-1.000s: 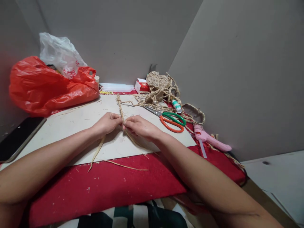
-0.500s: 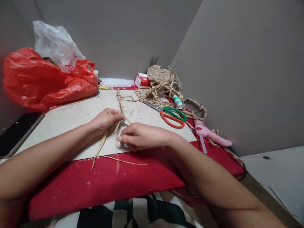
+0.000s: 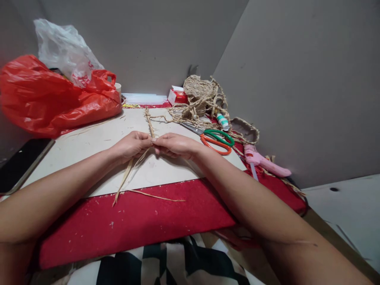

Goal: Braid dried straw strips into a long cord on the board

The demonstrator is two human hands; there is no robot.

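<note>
A thin braided straw cord [image 3: 149, 120] runs from the far side of the white board [image 3: 97, 146] toward me. My left hand [image 3: 133, 144] pinches its near end. Thumb and fingers of my right hand [image 3: 172, 144] are closed at the same spot, touching the left fingertips; they grip the straw there. Loose flat straw strands [image 3: 126, 178] trail from beneath my left hand to the board's near edge. One thin strand [image 3: 157, 195] lies across the red cloth. My fingers hide the exact end of the braid.
Scissors [image 3: 218, 138] with green and orange handles lie right of my hands, before a heap of braided straw rope [image 3: 198, 95]. A pink glue gun [image 3: 265, 162] is farther right. On the left are a red plastic bag [image 3: 59, 101] and a phone [image 3: 25, 162].
My right hand has moved up and left from the board's near edge to meet my left hand at the braid's end. My left hand has stayed on the straw.
</note>
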